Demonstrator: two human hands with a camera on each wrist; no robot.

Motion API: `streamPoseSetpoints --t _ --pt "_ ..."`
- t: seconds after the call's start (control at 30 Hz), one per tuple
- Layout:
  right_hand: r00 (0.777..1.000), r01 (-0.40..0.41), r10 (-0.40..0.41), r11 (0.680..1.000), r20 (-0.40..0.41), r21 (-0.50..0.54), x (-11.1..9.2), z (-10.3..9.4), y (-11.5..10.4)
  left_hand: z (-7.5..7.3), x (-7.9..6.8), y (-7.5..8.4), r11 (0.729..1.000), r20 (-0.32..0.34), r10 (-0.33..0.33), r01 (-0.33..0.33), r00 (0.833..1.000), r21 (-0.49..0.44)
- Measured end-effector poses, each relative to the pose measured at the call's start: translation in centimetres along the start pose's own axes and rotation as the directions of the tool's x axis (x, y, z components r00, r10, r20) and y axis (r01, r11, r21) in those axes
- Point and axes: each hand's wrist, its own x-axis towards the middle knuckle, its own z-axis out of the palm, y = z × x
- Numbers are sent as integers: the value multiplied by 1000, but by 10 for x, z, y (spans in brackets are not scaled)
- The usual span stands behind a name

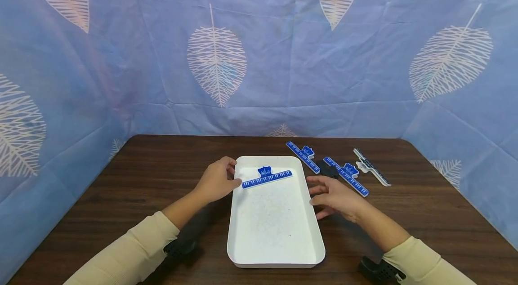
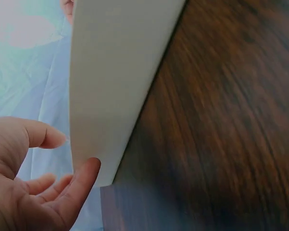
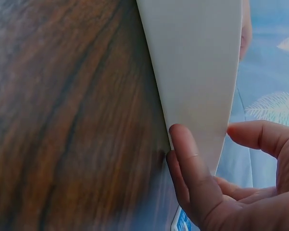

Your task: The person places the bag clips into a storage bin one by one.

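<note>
A white rectangular tray [image 1: 275, 226] lies on the table. Inside its far end is a blue clip [image 1: 267, 180] with a long bar printed like piano keys. My left hand [image 1: 218, 180] is at the tray's far left edge, thumb tip at the rim near the clip. In the left wrist view one finger [image 2: 84, 180] lies against the tray's outer wall. On the opposite side, my right hand [image 1: 333, 197] touches the tray with relaxed fingers. The right wrist view shows its fingers [image 3: 187, 149] along the outer wall and its thumb [image 3: 255, 134] at the rim.
Beyond the right hand lie two more blue clips [image 1: 301, 157] [image 1: 346, 177] and a white clip [image 1: 371, 168] with dark keys. A small black object [image 1: 327, 169] sits between the blue ones. Leaf-patterned blue cloth [image 1: 259, 73] surrounds the dark wooden table [image 1: 162, 163].
</note>
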Motion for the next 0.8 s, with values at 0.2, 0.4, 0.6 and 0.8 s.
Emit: streamPoseSetpoints --t 0.2,0.4,0.6,0.8 --pt "1000 9 -8 998 16 -64 -1 -8 1 1 -2 1 953 102 -161 182 982 -243" --pt "999 20 -16 993 29 -120 -5 -21 -3 0 -5 -2 887 222 -221 291 950 -358" --pt "999 36 -41 970 -15 -241 -10 -32 -8 1 -6 -2 850 278 -215 320 936 -419" --pt "994 74 -99 923 -48 -378 -16 -38 -15 1 -5 -3 793 338 -218 368 915 -485"
